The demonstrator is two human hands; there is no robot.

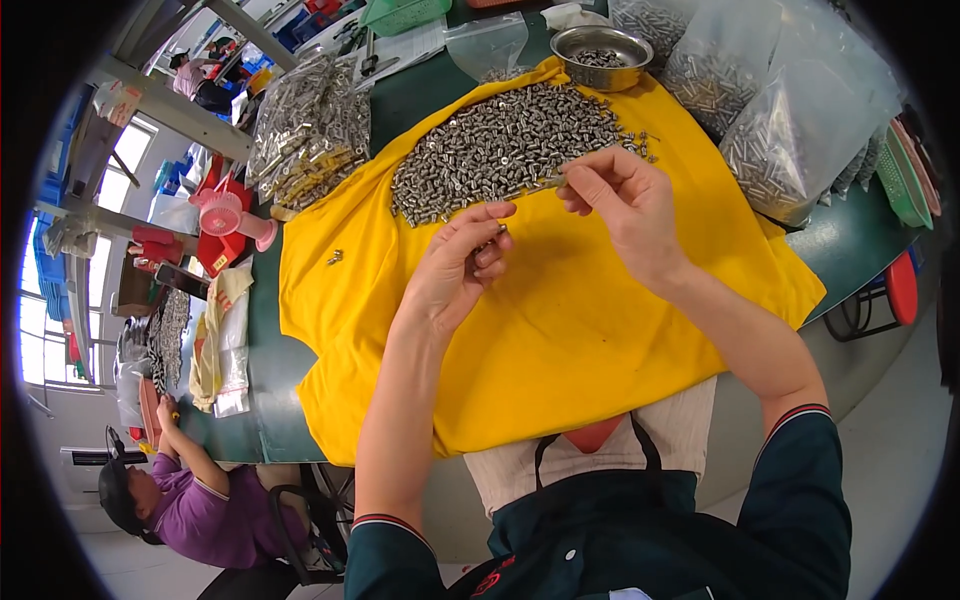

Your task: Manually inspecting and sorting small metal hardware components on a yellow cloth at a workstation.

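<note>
While one yellow cloth (600, 340) lies spread over the green table (850, 240), two bare hands work above its middle. The left hand (455, 265) is loosely curled, with one small metal piece (502, 229) at its fingertips. The right hand (625, 205) is nearly closed, thumb against forefinger, pinching one slim piece (552, 184) that points toward the left hand; it is too small to tell what it is.

One heap of short metal parts (510, 145), far too many to count, sits on the far half of the cloth, just beyond the hands. A few loose parts lie near the heap's right end, and one little cluster (336, 257) of perhaps three rests near the cloth's left edge.

At the far edge of the cloth stands one steel bowl (605, 80) with more parts inside. To the right of the cloth are at least three clear bags (770, 150) filled with metal parts, and one red stool (902, 288). To its left are one large clear bag (310, 125) of metal pieces, one pink fan (225, 215) and, farther off, one seated person (215, 520) in a purple shirt.
</note>
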